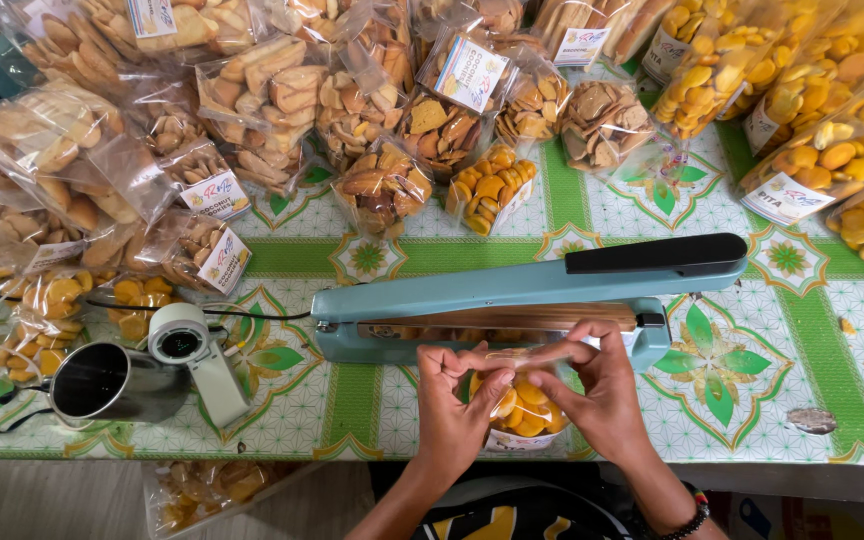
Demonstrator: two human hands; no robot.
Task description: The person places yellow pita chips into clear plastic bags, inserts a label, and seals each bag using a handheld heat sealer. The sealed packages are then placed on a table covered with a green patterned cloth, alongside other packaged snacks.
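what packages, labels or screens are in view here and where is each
Clear bag of yellow cookies: front centre, pinched by left hand and right hand at the blue sealer.
Bagged brown biscuits: heaped at the back left, white rectangular labels.
Bagged yellow cookies: back right.
Round dark screen: on the white device, left.

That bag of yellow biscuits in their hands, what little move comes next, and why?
Probably press the sealer's black handle down. Both hands, left and right, hold the bag with its open top laid flat on the sealing bar, and the arm is raised.
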